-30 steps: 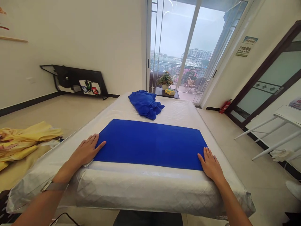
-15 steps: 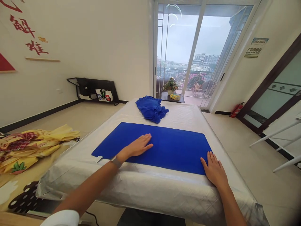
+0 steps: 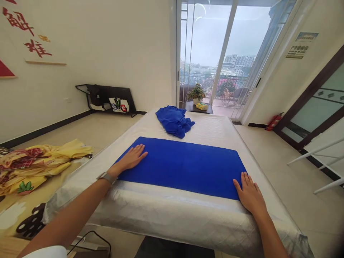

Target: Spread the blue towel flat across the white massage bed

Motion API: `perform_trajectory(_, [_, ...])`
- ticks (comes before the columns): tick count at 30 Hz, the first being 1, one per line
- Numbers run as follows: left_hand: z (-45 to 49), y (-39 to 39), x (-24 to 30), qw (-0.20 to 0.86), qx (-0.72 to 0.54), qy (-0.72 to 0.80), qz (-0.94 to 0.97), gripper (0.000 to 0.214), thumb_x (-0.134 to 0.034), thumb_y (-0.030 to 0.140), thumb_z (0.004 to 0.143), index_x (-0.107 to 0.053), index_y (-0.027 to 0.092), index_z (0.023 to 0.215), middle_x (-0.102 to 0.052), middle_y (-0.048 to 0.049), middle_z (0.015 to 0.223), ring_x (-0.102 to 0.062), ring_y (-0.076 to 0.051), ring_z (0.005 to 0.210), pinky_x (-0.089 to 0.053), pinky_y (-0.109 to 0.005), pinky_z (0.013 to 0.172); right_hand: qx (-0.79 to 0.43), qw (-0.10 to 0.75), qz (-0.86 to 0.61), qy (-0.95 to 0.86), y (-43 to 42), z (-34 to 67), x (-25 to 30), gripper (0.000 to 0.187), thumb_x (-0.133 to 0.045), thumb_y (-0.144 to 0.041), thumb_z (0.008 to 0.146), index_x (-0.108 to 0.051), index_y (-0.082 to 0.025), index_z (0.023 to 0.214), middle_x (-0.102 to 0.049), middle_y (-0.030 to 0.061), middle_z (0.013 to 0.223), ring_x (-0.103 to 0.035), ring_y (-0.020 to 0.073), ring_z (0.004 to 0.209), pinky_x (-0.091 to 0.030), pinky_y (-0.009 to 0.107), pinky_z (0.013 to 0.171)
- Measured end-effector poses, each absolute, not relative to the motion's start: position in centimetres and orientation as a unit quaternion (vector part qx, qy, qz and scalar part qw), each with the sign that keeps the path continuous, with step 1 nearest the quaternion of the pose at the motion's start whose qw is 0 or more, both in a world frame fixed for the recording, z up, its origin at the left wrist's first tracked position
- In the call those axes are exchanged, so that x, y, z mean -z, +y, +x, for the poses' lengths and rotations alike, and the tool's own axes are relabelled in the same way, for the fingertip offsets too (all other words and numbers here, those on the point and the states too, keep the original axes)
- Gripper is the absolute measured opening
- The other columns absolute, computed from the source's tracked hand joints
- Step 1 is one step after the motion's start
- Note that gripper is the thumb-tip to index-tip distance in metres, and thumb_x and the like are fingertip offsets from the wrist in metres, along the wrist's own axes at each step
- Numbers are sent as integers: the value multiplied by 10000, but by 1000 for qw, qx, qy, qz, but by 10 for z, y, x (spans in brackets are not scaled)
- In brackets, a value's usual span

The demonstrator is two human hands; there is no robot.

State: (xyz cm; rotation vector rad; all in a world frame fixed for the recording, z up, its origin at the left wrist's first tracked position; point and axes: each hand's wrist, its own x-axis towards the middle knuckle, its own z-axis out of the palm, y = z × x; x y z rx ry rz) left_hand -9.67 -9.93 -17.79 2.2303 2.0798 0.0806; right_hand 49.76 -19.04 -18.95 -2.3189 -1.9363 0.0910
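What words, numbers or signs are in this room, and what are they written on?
"解" and "难", big and red, on the wall hanging; the writing above them is cut off.
Wall notice by the glass door: rows of print and round symbols, too small to read.
White bag: coloured markings, too blurred to read.
Yellow packet: too small to read.
Flat blue cloth: no writing shows.

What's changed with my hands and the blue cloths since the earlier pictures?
Your left hand moved from the left edge of the flat blue cloth to its middle, then back toward its left end, gripping nothing. Your right hand stayed at the right edge; the crumpled blue cloth stayed put.
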Motion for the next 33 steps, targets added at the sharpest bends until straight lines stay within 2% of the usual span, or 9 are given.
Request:
perform_trajectory(4, [-144, -103, 181, 40, -40, 726, 685, 874, -136, 607, 980, -235, 5, 1605, -209, -198, 1686, -196, -303, 1571, -206, -486, 1252, -23, 44, -766, -641, -189, 501, 192, 918, -94, -638, 956, -219, -34, 1636, -204, 117, 1705, -158, 243, 1579, -161, 461, 1281])
perform_trajectory(8, [-146, -104, 185, 47, -62, 727, 682, 909, -146, 653, 969, -229, 13, 1610, -201, -182, 1694, -185, -292, 1575, -171, -468, 1267, -31, -12, -765, -643, -186, 509, 185, 887, -114, -597, 961, -190, -35, 1642, -193, 107, 1707, -167, 247, 1577, -202, 473, 1272])
perform_trajectory(12, [-142, -103, 187, 49, -77, 725, 683, 900, -152, 660, 974, -253, 29, 1607, -228, -179, 1689, -212, -300, 1568, -186, -479, 1263, -14, -74, -759, -647, -177, 500, 165, 825, -158, -541, 981, -264, -38, 1627, -255, 126, 1685, -222, 284, 1562, -207, 506, 1265])
perform_trajectory(17, [-145, -104, 191, 38, -78, 721, 688, 896, -134, 654, 977, -258, 28, 1607, -229, -177, 1689, -209, -302, 1569, -175, -476, 1266, 11, -40, -694, -718, -156, 408, 136, 759, -150, -462, 1027, -288, 12, 1605, -280, 172, 1668, -231, 296, 1558, -187, 481, 1266])
perform_trajectory(22, [-145, -104, 193, 25, -87, 720, 688, 868, -132, 636, 990, -287, 38, 1600, -260, -171, 1679, -232, -300, 1563, -202, -491, 1259, -73, 15, -602, -795, -129, 286, 132, 753, -123, -508, 1061, -211, -28, 1635, -196, 128, 1698, -148, 250, 1579, -124, 426, 1278])
perform_trajectory(25, [-147, -102, 196, 27, -88, 723, 684, 857, -141, 633, 994, -287, 47, 1603, -269, -163, 1676, -242, -292, 1561, -221, -488, 1256, -110, 15, -592, -799, -118, 254, 141, 771, -125, -552, 1062, -148, -52, 1649, -113, 96, 1714, -78, 214, 1588, -72, 398, 1283])
perform_trajectory(29, [-151, -99, 200, 34, -85, 726, 682, 858, -143, 627, 991, -274, 42, 1606, -262, -161, 1679, -231, -290, 1564, -209, -486, 1260, -106, 6, -611, -785, -113, 278, 154, 786, -130, -583, 1055, -130, -74, 1654, -89, 81, 1716, -54, 198, 1589, -34, 396, 1285])
perform_trajectory(33, [-156, -97, 202, 41, -78, 728, 680, 855, -160, 624, 985, -264, 51, 1611, -246, -149, 1688, -218, -284, 1568, -191, -473, 1265, -80, -3, -667, -741, -114, 362, 161, 764, -159, -554, 1056, -151, -77, 1653, -122, 85, 1717, -78, 223, 1589, -59, 422, 1286])
